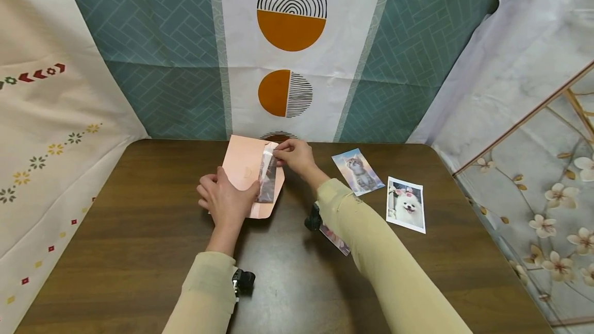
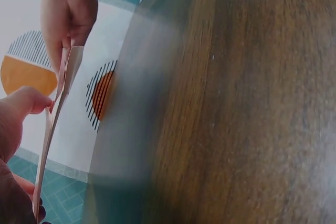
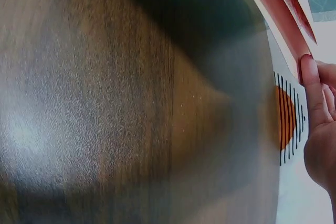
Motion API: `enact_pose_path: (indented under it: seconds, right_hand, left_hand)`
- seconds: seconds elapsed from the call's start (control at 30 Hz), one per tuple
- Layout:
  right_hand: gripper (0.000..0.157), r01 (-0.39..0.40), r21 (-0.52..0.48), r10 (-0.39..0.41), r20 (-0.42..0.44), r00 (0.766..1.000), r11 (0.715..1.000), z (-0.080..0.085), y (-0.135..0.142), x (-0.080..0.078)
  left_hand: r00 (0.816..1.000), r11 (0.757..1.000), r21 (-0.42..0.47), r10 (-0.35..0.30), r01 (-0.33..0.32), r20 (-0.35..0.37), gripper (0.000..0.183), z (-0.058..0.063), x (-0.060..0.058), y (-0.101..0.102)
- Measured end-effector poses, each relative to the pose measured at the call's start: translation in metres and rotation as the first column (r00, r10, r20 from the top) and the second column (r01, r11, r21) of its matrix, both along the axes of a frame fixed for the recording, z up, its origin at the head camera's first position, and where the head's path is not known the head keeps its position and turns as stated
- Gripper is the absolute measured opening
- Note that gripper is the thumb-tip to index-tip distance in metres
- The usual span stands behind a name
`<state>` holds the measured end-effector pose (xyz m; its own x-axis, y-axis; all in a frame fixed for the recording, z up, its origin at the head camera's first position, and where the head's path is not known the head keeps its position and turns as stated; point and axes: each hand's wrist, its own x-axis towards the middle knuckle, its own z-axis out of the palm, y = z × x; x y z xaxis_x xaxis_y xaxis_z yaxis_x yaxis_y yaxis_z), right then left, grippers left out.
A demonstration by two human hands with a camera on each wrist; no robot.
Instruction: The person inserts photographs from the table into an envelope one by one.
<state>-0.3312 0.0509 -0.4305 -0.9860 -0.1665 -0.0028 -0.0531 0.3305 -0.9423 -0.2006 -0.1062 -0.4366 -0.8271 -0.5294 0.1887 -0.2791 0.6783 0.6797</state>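
Note:
A peach envelope [image 1: 243, 161] is held up over the far part of the table, its flap side toward the right. My left hand [image 1: 227, 197] grips its left side, thumb across the front and fingers behind. At the envelope's mouth lies a dark, glossy picture card [image 1: 267, 184], partly inside as far as I can see. With thumb and fingers my right hand [image 1: 295, 156] pinches the envelope's upper right edge, close to the card's top. The left wrist view shows the envelope [image 2: 46, 145] edge-on; the right wrist view shows its pink inside and a reddish card edge [image 3: 296, 6].
To the right on the wooden table [image 1: 139, 251] lie a kitten picture card [image 1: 357, 171] and a white dog picture card [image 1: 406, 205]. Another card [image 1: 336, 241] is partly hidden beneath my right forearm. A patterned curtain [image 1: 292, 61] hangs behind the table's far edge.

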Motion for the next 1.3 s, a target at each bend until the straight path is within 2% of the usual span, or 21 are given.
enact_pose_path:
  seconds: [0.1,0.2,0.33,0.47,0.57,0.67,0.97,1.2,1.3]
  right_hand:
    - [0.014,0.021,-0.026,-0.021,0.005,1.000,0.999,-0.001,-0.002,0.001]
    - [0.016,0.008,-0.086,-0.004,0.040,0.999,0.996,-0.001,-0.002,0.001]
    - [0.020,-0.030,-0.186,0.052,0.117,0.992,0.982,0.000,0.002,0.000]
    - [0.020,-0.090,-0.261,0.142,0.189,0.972,0.961,-0.001,0.008,-0.001]
    - [0.021,-0.146,-0.267,0.209,0.223,0.952,0.953,-0.001,0.011,-0.001]
    - [0.021,-0.170,-0.255,0.233,0.240,0.942,0.952,-0.001,0.011,-0.002]
    - [0.017,-0.138,-0.241,0.197,0.242,0.950,0.961,0.000,0.004,-0.003]
    - [0.018,-0.147,-0.245,0.210,0.257,0.943,0.958,0.005,-0.003,-0.004]
    - [0.017,-0.151,-0.230,0.210,0.260,0.942,0.961,0.008,-0.004,-0.004]
  left_hand:
    - [1.000,1.000,0.008,-0.004,0.004,0.005,0.105,0.001,-0.001,0.002]
    - [1.000,1.000,0.012,-0.003,0.003,0.004,0.103,0.001,-0.001,0.002]
    - [1.000,1.000,0.012,-0.003,0.003,-0.005,0.102,0.000,-0.001,0.001]
    - [1.000,1.000,0.007,-0.002,0.002,-0.003,0.102,-0.001,-0.001,-0.001]
    - [1.000,1.000,0.002,0.001,-0.001,0.001,0.103,-0.001,-0.001,-0.002]
    - [1.000,1.000,-0.001,-0.002,0.002,-0.001,0.103,-0.001,0.000,-0.001]
    - [1.000,1.000,0.007,-0.002,0.002,-0.001,0.101,0.002,0.000,0.000]
    - [1.000,1.000,0.027,-0.011,0.011,0.021,0.103,0.005,0.000,0.002]
    - [1.000,0.999,0.033,-0.010,0.009,0.009,0.101,0.005,0.001,0.003]
